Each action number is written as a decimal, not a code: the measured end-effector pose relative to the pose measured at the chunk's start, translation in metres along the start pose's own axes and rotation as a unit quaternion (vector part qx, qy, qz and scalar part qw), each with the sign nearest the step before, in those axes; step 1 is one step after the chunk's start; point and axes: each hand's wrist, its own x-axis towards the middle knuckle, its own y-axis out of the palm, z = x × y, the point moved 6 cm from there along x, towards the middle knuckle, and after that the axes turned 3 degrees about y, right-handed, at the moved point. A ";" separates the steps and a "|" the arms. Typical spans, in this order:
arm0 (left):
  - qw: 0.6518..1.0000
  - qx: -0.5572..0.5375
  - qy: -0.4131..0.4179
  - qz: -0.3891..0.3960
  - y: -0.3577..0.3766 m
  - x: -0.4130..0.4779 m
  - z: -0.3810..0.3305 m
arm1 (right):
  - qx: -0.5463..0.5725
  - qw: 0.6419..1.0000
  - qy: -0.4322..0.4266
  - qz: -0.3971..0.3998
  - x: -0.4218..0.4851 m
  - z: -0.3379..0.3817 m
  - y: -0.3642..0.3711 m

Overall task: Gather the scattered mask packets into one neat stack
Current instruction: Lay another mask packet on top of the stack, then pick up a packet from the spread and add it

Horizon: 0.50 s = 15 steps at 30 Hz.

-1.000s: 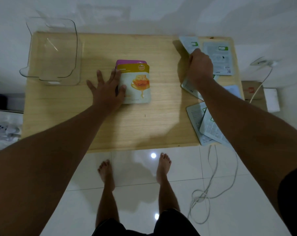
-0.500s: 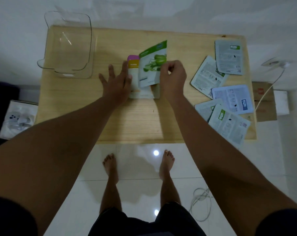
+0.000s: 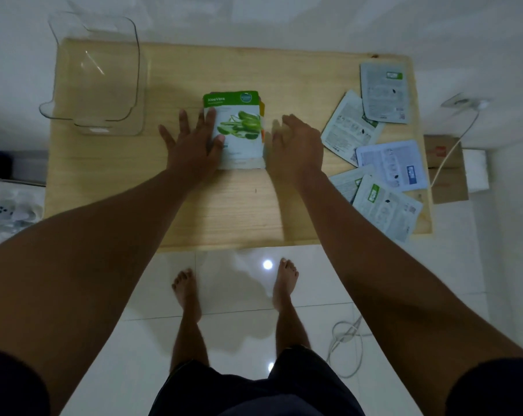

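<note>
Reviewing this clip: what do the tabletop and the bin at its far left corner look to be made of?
Tabletop: pale wood or wood-look laminate, matte, with visible grain lines and a small knot. Bin: clear rigid plastic, probably acrylic, glossy; the table shows through its walls.

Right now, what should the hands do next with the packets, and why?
Probably the right hand, open beside the stack, should reach for the nearest loose packet on the right. The left hand rests on the green aloe packet topping the stack, and five packets lie scattered face down.
</note>
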 end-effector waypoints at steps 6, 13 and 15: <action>1.000 -0.010 -0.017 0.012 -0.001 0.003 -0.003 | -0.145 0.970 0.191 0.049 0.034 -0.076 -0.017; 0.999 -0.003 -0.022 0.025 0.000 0.006 -0.006 | -0.147 0.976 0.156 0.048 0.031 -0.084 -0.020; 0.999 0.000 -0.024 0.026 0.000 0.005 -0.007 | -0.144 0.978 0.144 0.044 0.028 -0.081 -0.022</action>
